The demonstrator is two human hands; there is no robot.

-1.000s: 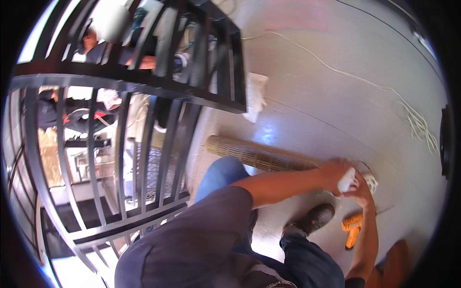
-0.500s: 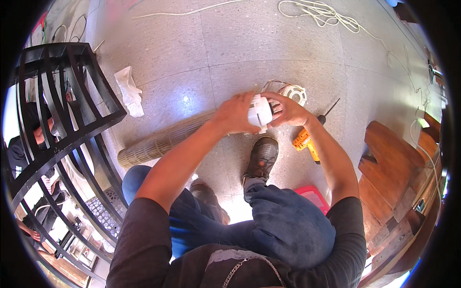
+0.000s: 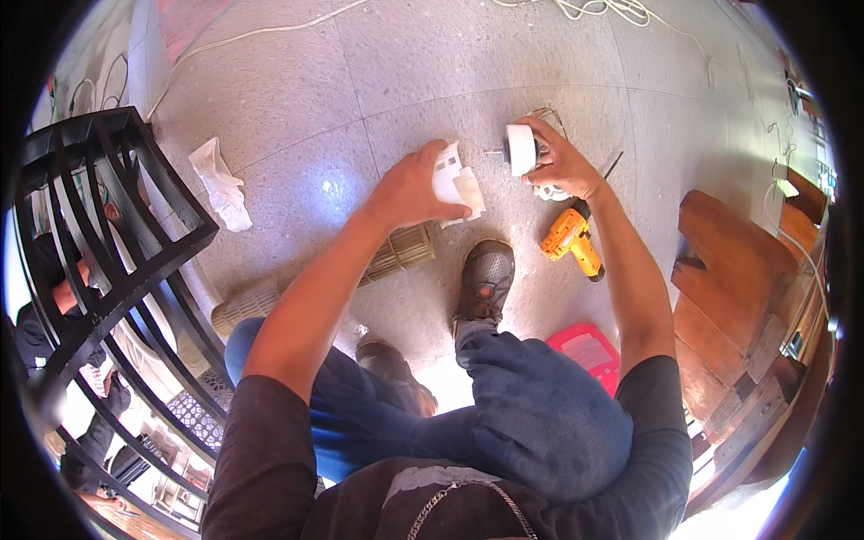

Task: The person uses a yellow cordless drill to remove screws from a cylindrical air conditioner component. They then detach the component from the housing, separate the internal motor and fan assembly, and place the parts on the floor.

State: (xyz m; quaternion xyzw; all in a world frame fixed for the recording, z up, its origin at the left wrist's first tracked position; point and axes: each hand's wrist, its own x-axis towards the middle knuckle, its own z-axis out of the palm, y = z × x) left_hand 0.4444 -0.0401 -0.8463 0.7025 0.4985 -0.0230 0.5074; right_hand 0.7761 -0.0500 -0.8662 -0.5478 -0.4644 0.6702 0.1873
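My left hand is closed around a white plastic housing with cut-outs in its face. In my right hand is a small motor with a white round body, its thin metal shaft pointing left toward the housing. A gap separates the two parts. Thin wires trail beyond my right fingers. Below that hand, a white round plastic part lies on the floor, mostly hidden. Nearer to me, beside my right forearm, lies a yellow power drill with a long dark bit.
A slotted cylinder lies on the floor beyond my feet. To the left stand a black slatted metal bench and a white cloth. Wooden furniture is on the right, a pink-red case near my knee. Behind the slats a person is visible.
My hands have moved apart, separating the motor from the white housing. The motor went right with my right hand; the housing stayed in my left. The view has shifted slightly.
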